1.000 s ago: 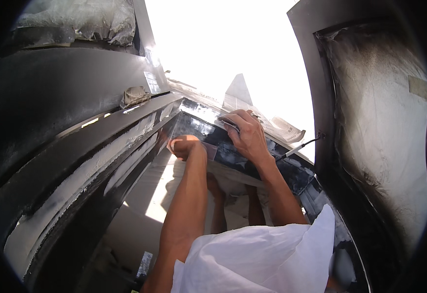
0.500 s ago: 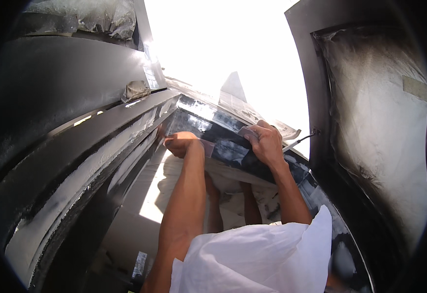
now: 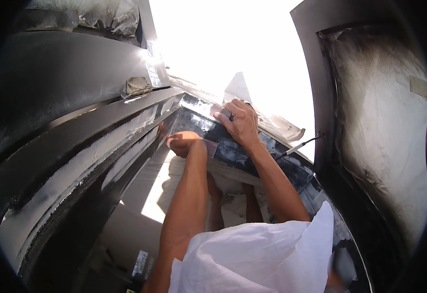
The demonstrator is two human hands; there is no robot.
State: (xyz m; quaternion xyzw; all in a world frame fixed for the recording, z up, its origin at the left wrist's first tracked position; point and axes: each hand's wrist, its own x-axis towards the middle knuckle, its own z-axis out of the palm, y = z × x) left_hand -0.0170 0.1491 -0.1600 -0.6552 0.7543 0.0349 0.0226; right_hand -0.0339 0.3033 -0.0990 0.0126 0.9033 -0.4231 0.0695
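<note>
My right hand [image 3: 241, 122] is closed round a small pinkish-grey pad [image 3: 218, 110], its fingers bent over it. It presses this pad on the upper edge of a black car body panel [image 3: 229, 142] with worn pale patches, close to the corner. My left hand [image 3: 186, 143] is closed at the panel's inner corner, lower and to the left. A thin, pinkish, see-through sheet [image 3: 210, 148] sticks out from beneath that wrist against the panel. The left fingertips are partly hidden. A white cloth [image 3: 252, 254] covers my lap.
On the right stands a dark door frame [image 3: 316, 78] with dusty plastic sheeting [image 3: 374, 127] inside. A black-and-white rod [image 3: 291, 149] links it to the body. Sanded grey ledges [image 3: 91, 171] run along the left, with a taped lump [image 3: 136, 87] above. Newspaper [image 3: 284, 128] lies past the panel.
My right hand has slid left and away along the panel's edge toward the corner, with the pad. My left hand stays almost in place. The view has shifted slightly.
</note>
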